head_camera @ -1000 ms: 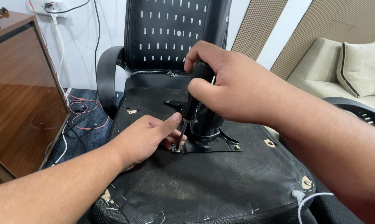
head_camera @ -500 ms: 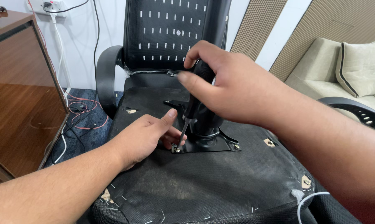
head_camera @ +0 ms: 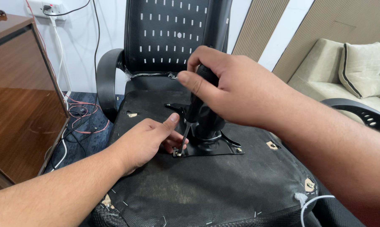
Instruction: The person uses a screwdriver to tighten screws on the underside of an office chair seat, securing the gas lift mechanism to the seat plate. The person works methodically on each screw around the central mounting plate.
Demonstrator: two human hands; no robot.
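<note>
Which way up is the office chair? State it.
Upside down: the office chair shows its seat underside, with the black mounting plate bolted there, while the right hand drives a screwdriver into a corner bolt beside the left hand.

Metal plate on chair underside

Far left: white power strip on the wall, black and white cables hanging from it. Left: brown wooden cabinet with glossy side. Red and white wires tangled on blue floor beside it. Far right: beige sofa carrying a cushion with dark piping. Ribbed wall panels behind.
</note>
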